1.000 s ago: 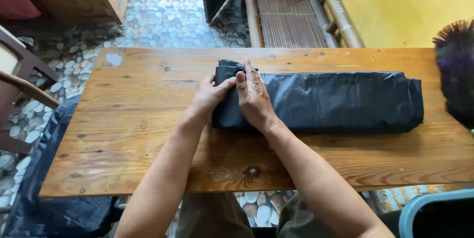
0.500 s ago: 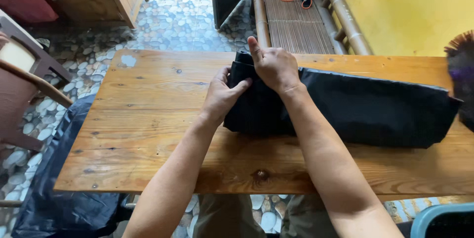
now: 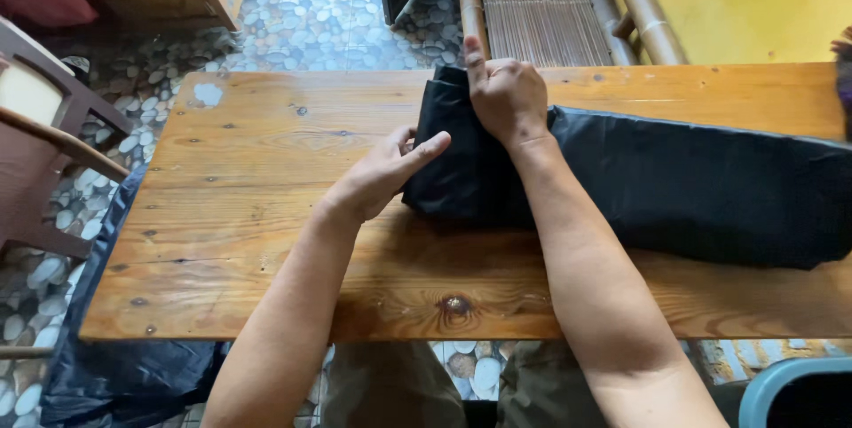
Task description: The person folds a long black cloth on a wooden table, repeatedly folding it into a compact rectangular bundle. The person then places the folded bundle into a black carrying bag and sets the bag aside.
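Nearest to us, below the front edge of the wooden surface (image 3: 266,242), we see our knees, a crumpled black plastic sheet (image 3: 115,375) on the pebble floor (image 3: 337,11) at the left, and a pale blue rim (image 3: 781,379) at the lower right; our forearms reach out over the boards; our left hand (image 3: 382,171) sits at the near left end of the folded black plastic bag (image 3: 692,184), its fingers (image 3: 426,149) together and pinching the bag's edge against the thumb; the bag lies flat on the surface, stretching from the middle to the right edge; further on, our right hand (image 3: 506,95) presses on the bag's far left corner, fingers curled together over the fold, index finger stretched straight out; beyond the surface stand a bamboo bench (image 3: 541,11) and a yellow wall (image 3: 754,2); a wooden chair (image 3: 44,144) stands at the left.
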